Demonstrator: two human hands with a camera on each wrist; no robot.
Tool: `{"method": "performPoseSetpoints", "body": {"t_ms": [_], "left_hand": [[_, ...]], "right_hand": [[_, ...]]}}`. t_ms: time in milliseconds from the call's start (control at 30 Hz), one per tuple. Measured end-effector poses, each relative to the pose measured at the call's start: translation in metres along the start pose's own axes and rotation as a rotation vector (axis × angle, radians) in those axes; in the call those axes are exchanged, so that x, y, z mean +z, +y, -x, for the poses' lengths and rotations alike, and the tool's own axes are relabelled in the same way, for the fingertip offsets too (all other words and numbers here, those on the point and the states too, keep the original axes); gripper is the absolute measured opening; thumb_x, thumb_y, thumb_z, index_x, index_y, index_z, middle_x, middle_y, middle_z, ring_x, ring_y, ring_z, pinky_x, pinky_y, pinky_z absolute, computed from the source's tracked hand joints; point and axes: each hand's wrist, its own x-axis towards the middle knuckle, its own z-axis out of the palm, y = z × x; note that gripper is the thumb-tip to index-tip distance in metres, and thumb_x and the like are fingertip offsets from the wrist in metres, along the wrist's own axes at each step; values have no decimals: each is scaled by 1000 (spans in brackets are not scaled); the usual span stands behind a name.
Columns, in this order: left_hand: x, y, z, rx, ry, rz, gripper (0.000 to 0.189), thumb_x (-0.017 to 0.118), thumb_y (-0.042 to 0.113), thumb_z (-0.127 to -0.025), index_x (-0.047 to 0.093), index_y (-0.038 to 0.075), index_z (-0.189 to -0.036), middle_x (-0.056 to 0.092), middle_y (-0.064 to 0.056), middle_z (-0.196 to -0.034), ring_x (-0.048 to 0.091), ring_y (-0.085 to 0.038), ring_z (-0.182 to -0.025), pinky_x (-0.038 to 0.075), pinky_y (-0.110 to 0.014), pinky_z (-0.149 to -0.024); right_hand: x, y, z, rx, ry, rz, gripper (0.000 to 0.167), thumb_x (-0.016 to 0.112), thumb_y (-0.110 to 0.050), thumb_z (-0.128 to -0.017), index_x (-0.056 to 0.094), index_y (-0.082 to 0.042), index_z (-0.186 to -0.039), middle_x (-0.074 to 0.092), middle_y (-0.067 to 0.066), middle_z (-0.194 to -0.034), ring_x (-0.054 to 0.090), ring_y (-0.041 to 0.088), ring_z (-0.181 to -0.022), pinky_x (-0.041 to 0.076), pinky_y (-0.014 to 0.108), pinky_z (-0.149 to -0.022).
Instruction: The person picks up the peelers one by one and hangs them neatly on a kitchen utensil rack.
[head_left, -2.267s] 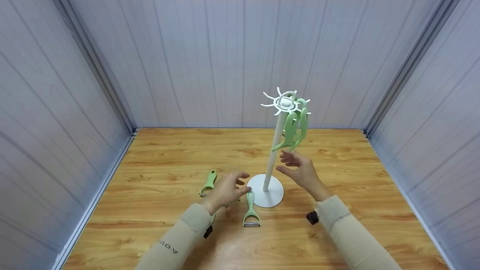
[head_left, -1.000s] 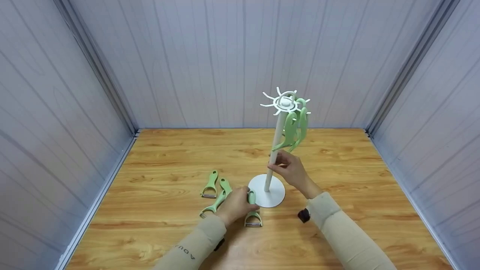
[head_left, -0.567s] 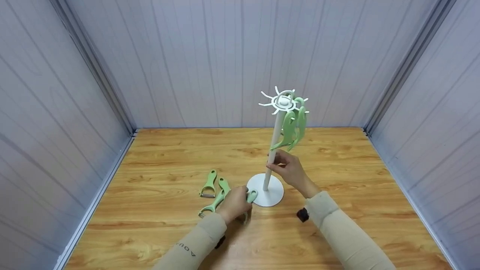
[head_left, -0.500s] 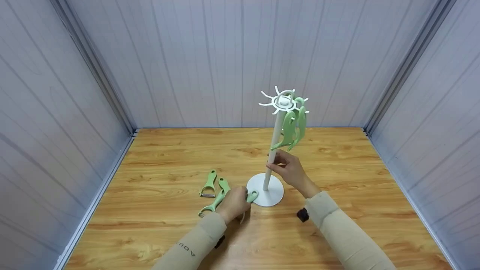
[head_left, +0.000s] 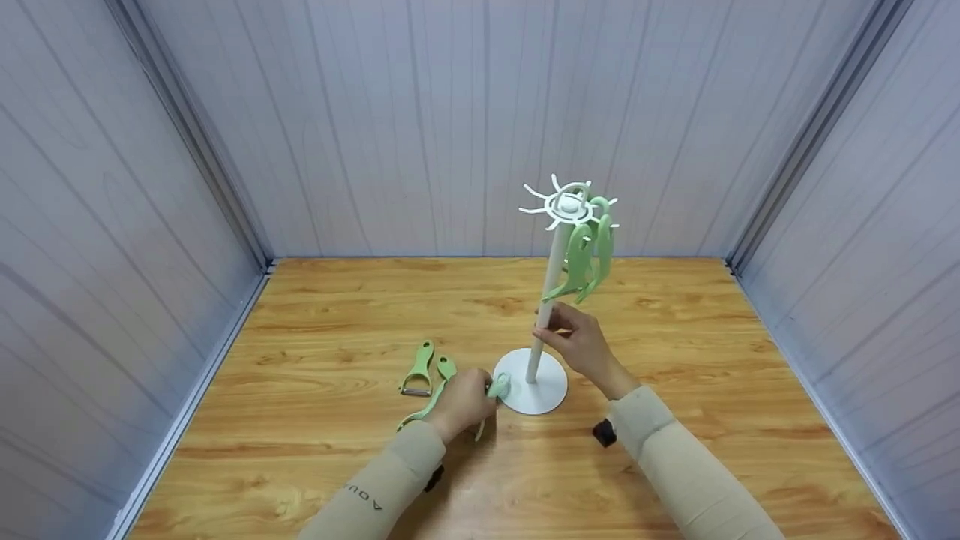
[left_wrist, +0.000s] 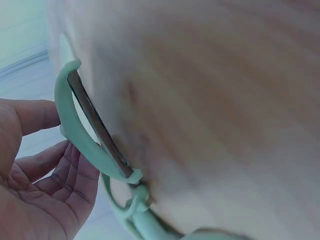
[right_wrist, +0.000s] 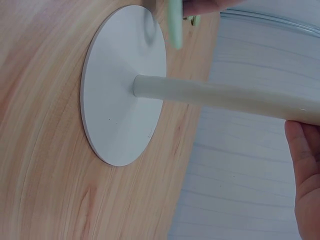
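A light green Y-shaped peeler [head_left: 497, 385] is pinched in my left hand [head_left: 461, 403], its handle end tilted up over the edge of the white round base [head_left: 551, 390]. The left wrist view shows the peeler's green head [left_wrist: 64, 100] and metal blade, with thumb and fingers behind it. My right hand [head_left: 581, 345] grips the white pole [head_left: 556, 262] of the stand between thumb and fingers, below the hanging peelers. Several green peelers [head_left: 579, 259] hang from hooks on the right side of the hook ring [head_left: 551, 213]. The ring's left hooks are bare.
Left of my left hand, one green peeler [head_left: 422, 360] lies on the wooden table [head_left: 337, 315]. More peelers [head_left: 430, 407] lie close beside it, partly hidden by that hand. Pale panelled walls [head_left: 450, 127] enclose the table at the back and sides.
My right hand has closed around the pole. My left hand has reached the peeler by the base, picked it up by its handle and tilted it, then shifted slightly left.
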Motion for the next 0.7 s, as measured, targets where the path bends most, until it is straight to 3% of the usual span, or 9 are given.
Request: {"method": "performPoseSetpoints", "body": {"t_ms": [33, 200, 333, 433, 533, 700], "left_hand": [[-3, 1, 0, 8, 15, 3, 2, 75, 1, -90, 75, 2, -92, 62, -1, -76, 51, -16, -67, 46, -30, -61], [-17, 5, -2, -14, 52, 76, 24, 71, 2, -94, 76, -5, -116, 75, -11, -99, 62, -19, -80, 59, -36, -74], [-31, 8, -5, -46, 79, 97, 30, 67, 2, -98, 73, -5, -126, 76, -14, -106, 67, -20, -83, 62, -34, -71], [-41, 10, -7, 8, 130, 101, 30, 65, 0, -99, 73, -7, -127, 77, -17, -107, 70, -19, -77, 63, -32, -64], [-53, 14, -9, 63, 190, 101, 29, 65, 0, -100, 74, -8, -126, 78, -17, -106, 70, -16, -75, 63, -30, -64], [-72, 26, -8, 97, 281, 129, 29, 69, 3, -101, 75, -6, -128, 78, -15, -105, 72, -15, -80, 64, -30, -66]], "right_hand": [[0, 0, 0, 5, 2, -2, 21, 78, -3, -100, 72, 5, -119, 78, 27, -104, 79, 15, -95, 65, 20, -78], [0, -1, 1, 23, 10, -1, 21, 78, -3, -99, 73, 4, -118, 78, 26, -104, 78, 14, -95, 65, 20, -79], [0, -1, 1, 25, 10, -7, 21, 78, -3, -99, 73, 3, -118, 78, 25, -104, 78, 14, -95, 65, 20, -78], [0, 0, 1, 27, 12, -18, 21, 78, -1, -99, 72, 5, -119, 77, 30, -106, 77, 11, -94, 65, 19, -78], [0, 0, 1, 32, 11, -27, 21, 77, 0, -99, 72, 5, -120, 75, 32, -108, 77, 11, -94, 64, 18, -79], [0, 0, 0, 40, -2, -20, 21, 77, -1, -100, 73, 4, -120, 77, 29, -108, 77, 11, -96, 65, 19, -79]]}}
